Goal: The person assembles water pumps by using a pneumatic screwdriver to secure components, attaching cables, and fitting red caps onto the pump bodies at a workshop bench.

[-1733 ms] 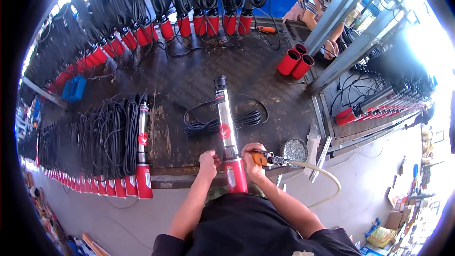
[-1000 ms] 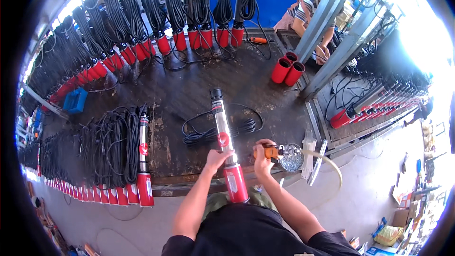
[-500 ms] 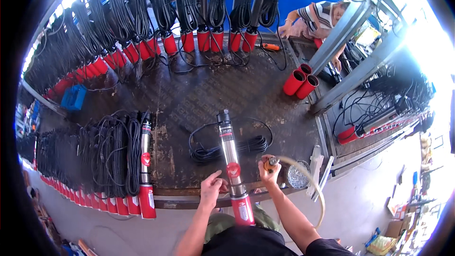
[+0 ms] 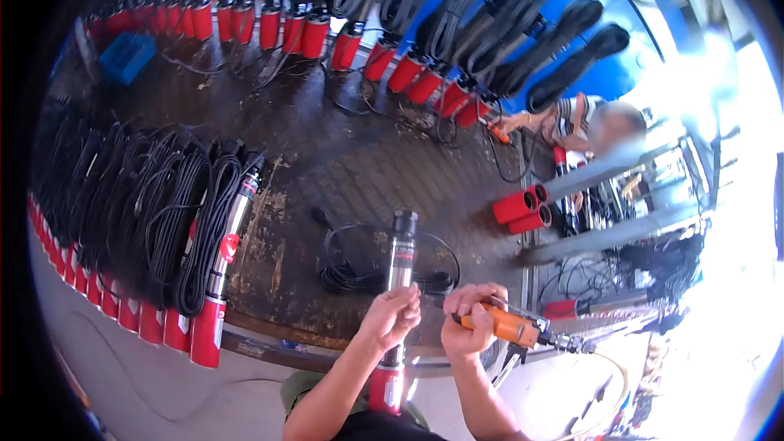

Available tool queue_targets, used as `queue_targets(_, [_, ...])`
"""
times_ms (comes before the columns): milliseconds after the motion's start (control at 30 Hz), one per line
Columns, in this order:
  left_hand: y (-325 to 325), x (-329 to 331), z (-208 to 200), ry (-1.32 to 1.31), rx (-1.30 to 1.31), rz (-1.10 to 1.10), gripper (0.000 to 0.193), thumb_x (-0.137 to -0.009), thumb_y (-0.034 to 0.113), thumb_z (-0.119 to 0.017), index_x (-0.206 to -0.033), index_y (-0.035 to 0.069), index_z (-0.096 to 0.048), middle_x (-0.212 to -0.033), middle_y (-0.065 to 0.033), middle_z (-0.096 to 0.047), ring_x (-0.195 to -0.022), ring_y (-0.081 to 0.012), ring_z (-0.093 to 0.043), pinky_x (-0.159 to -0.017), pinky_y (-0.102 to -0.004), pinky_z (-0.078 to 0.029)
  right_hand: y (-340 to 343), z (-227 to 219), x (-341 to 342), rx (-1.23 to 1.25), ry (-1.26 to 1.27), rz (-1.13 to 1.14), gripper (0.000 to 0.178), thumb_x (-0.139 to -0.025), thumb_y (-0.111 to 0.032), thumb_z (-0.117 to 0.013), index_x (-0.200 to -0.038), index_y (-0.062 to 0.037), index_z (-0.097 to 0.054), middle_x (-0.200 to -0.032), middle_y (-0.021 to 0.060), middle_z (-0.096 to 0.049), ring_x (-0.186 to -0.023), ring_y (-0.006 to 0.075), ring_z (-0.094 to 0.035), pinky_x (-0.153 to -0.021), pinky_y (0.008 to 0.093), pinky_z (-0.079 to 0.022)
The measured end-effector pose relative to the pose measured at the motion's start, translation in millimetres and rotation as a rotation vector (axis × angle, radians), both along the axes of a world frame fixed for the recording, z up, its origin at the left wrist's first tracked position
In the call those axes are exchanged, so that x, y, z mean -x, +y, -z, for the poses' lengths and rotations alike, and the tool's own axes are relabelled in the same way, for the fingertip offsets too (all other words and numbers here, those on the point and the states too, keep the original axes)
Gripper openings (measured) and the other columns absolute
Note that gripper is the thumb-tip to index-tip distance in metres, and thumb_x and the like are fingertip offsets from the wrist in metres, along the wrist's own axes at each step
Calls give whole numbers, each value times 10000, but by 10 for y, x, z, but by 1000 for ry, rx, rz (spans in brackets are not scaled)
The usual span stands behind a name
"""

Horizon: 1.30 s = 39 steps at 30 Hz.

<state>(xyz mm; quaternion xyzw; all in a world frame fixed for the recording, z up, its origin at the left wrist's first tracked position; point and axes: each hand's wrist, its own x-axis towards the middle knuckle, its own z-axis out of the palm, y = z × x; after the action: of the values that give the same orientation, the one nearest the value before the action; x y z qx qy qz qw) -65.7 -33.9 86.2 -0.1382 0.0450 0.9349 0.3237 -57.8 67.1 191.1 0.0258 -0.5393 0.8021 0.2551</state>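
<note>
A silver tubular pump (image 4: 401,258) with a black top and a red lower end (image 4: 387,390) lies lengthwise in front of me, its red end against my body. My left hand (image 4: 390,318) is over the pump's middle, thumb and fingertips pinched together; whatever is between them is too small to make out. My right hand (image 4: 469,328) grips an orange air screwdriver (image 4: 513,327) just right of the pump, with a pale hose (image 4: 618,366) trailing from its fitting. Behind the pump a coil of black cable (image 4: 349,279) lies on the dark workbench (image 4: 286,286).
Several cable-wrapped pumps (image 4: 214,278) lie in a row at left. More red-based pumps (image 4: 408,73) stand along the back. A blue basket (image 4: 127,58) is far left. Red cups (image 4: 516,207) sit by a metal post (image 4: 604,175) at right. A co-worker (image 4: 581,118) reaches in beyond.
My view has turned to the right. My left hand has come over the pump, fingers pinched. The screwdriver in my right hand has swung to lie sideways.
</note>
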Motion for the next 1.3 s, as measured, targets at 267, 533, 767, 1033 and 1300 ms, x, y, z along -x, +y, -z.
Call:
queue_targets(267, [-182,106,125,-35,40,58,172,-989,143,-621,-1012,-26,-649,-824,-85,-665,-677,-141,-614,-551,-229,-479,-123,166,124,7,-61,14,223,-786,-151,-556,-981,-55,-504,-665,53,-473,-580,170,-489,-540,302,-446])
queue_targets(533, [16,201,241,-86,0,2,171,-976,177,-654,-941,10,-658,-772,-75,-677,-639,-118,-631,-565,-217,-507,-36,330,252,94,-65,84,229,-788,-167,-558,-995,-80,-511,-660,26,-449,-597,151,-472,-527,306,-408])
queue_targets(767, [140,492,213,-148,73,18,263,-926,254,-728,-804,55,-606,-675,-37,-604,-550,-109,-549,-486,-222,-418,120,522,474,-30,12,-15,228,-764,-126,-552,-970,-59,-482,-662,72,-466,-596,197,-494,-557,335,-463])
queue_targets(1033, [380,888,386,-354,199,-24,306,-1014,303,-580,-919,12,-594,-593,43,-415,-460,-68,-350,-421,-232,-280,205,915,886,-174,2,18,251,-777,-113,-582,-982,-20,-472,-690,103,-515,-620,206,-530,-627,358,-513])
queue_targets(1300, [422,1034,466,-530,-11,-120,226,-1017,120,-424,-1041,-44,-578,-617,63,-304,-472,-60,-270,-426,-232,-231,311,1106,1171,-125,-82,29,227,-787,-97,-563,-978,-14,-473,-696,102,-520,-633,211,-541,-641,379,-519])
